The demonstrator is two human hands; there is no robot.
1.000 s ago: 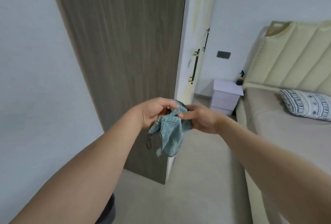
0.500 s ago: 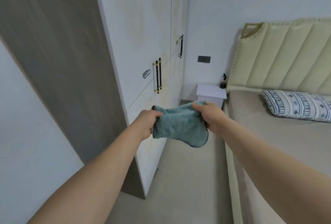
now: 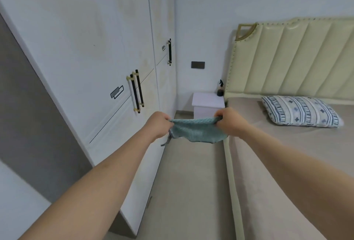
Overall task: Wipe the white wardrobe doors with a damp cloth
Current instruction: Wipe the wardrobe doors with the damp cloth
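While the left hand (image 3: pixel 160 124) and the right hand (image 3: pixel 229 122) each pinch an upper corner of the teal cloth (image 3: pixel 195 130), it hangs stretched between them in the air, over the floor (image 3: pixel 191 182) between wardrobe and bed, touching neither. A thin loop (image 3: pixel 166 141) dangles from its left edge. The white wardrobe doors (image 3: pixel 86 48) stand closed to the left, with faint yellowish stains and black-and-gold bar handles (image 3: pixel 137 93). Nothing lies between cloth and doors. Beyond stands a small white nightstand (image 3: pixel 207 101) carrying a dark spray bottle (image 3: pixel 220 89), below a dark wall plate (image 3: pixel 197 64). To the right, the bed (image 3: pixel 297 153) has a cream padded headboard (image 3: pixel 297 57) and a striped pillow (image 3: pixel 300 112).
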